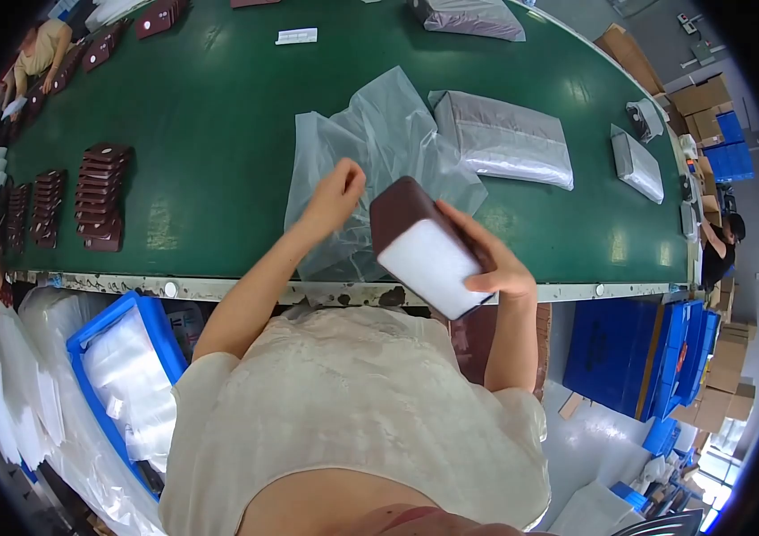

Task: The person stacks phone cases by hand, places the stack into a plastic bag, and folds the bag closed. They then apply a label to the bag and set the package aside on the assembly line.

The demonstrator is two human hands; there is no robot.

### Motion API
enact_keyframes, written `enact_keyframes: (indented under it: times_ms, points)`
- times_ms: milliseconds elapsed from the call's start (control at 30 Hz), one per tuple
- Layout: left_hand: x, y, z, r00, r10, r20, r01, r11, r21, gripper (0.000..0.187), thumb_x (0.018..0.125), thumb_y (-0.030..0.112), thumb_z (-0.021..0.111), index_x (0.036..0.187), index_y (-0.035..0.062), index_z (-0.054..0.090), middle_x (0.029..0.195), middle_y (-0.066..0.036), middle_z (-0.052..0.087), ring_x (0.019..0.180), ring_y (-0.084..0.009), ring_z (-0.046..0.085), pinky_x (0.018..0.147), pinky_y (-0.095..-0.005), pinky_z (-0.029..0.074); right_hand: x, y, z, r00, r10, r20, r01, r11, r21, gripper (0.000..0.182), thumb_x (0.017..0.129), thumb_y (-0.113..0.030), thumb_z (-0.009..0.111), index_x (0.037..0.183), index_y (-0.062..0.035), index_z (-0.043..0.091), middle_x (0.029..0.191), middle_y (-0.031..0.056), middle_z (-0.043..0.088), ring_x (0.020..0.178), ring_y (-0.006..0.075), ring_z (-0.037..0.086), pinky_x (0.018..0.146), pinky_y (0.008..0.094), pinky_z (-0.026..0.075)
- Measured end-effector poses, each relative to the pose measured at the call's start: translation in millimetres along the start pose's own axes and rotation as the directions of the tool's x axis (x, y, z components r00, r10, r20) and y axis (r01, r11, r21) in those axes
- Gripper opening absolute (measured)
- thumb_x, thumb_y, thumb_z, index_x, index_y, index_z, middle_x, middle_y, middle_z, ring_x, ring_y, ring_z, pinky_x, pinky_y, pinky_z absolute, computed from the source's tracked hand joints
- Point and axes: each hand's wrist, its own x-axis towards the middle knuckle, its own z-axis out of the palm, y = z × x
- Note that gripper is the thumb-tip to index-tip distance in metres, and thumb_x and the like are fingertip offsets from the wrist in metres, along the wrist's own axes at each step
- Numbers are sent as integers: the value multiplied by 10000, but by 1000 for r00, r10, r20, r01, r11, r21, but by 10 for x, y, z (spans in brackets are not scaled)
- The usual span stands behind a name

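Note:
My right hand (500, 263) grips a thick brown block with a white face (428, 259), thumb on the white side and fingers along the far brown side. The block is tilted above the table's near edge. To its left, my left hand (339, 192) is closed, its fingers curled in; whatever they hold, if anything, is hidden. Beneath that hand a clear plastic bag (384, 116) lies crumpled and spread on the green table (209, 134). Just right of the bag rests a wrapped package (513, 138) in clear film.
Rows of brown folded pieces (102, 196) stand on the table's left. More wrapped packages lie at the back (473, 18) and right (637, 165). A blue crate (125, 357) with plastic sheets is low at left; blue bins (620, 353) are at right. Other people work at both sides.

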Motion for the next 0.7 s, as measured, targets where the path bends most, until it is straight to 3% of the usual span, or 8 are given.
enact_keyframes:
  times_ms: [67,133,267,300,400,567,633,700]
  points:
    - [-153,184,10,977,211,3,-207,954,217,215,891,176,659,1042,60,558,1065,-118,596,949,-293,592,799,-409,493,-71,88,13,991,8,-130,-29,987,-160,1231,480,-379,807,1524,48,312,1514,176,400,1398,274,395,1173,336,205]
    - [-293,299,60,800,583,143,-547,609,574,142,927,152,624,991,54,542,964,-73,603,844,-219,599,731,-347,494,-158,134,10,981,-1,-196,-46,970,-240,1233,476,-383,807,1522,49,317,1506,172,408,1392,272,398,1172,333,200]
    - [-259,-352,235,651,736,186,-614,366,699,117,958,154,596,937,50,546,863,-57,593,770,-178,576,690,-332,474,-303,194,16,950,-80,-302,47,992,-114,1161,493,-380,768,1528,-39,369,1449,145,423,1375,268,387,1157,343,221]
    - [-224,-362,206,648,736,196,-620,360,697,117,958,154,596,937,50,546,863,-57,593,770,-178,576,690,-332,474,-314,196,31,963,-71,-261,41,992,-120,1166,494,-375,772,1528,-26,362,1459,152,421,1385,266,379,1159,339,218]
    - [-61,-345,91,975,222,16,-221,961,163,149,960,186,605,911,54,558,833,-81,586,772,-220,573,686,-353,463,-348,185,69,982,-44,-181,19,990,-141,1175,497,-365,780,1527,-1,348,1479,164,416,1405,261,364,1164,331,213]
    - [-117,297,-210,989,143,-43,-141,989,53,161,907,197,652,920,49,589,886,-87,612,846,-304,592,680,-392,466,128,248,448,956,-62,-286,-146,746,-650,1100,553,-367,787,1521,-44,375,1455,240,406,1371,356,385,1157,420,242]
    - [-243,565,-121,872,483,-81,-403,802,441,185,895,211,670,958,54,596,953,-77,625,888,-278,599,729,-390,461,361,310,646,907,-212,-364,-277,352,-894,1068,574,-374,797,1514,-72,392,1439,280,397,1339,415,396,1142,483,260]
    - [-354,621,-12,771,635,-44,-481,626,614,200,889,218,679,978,57,600,987,-72,631,909,-265,602,753,-389,458,730,360,707,917,-204,-343,-271,312,-910,1056,585,-389,802,1510,-81,395,1430,305,388,1304,452,406,1105,527,287]
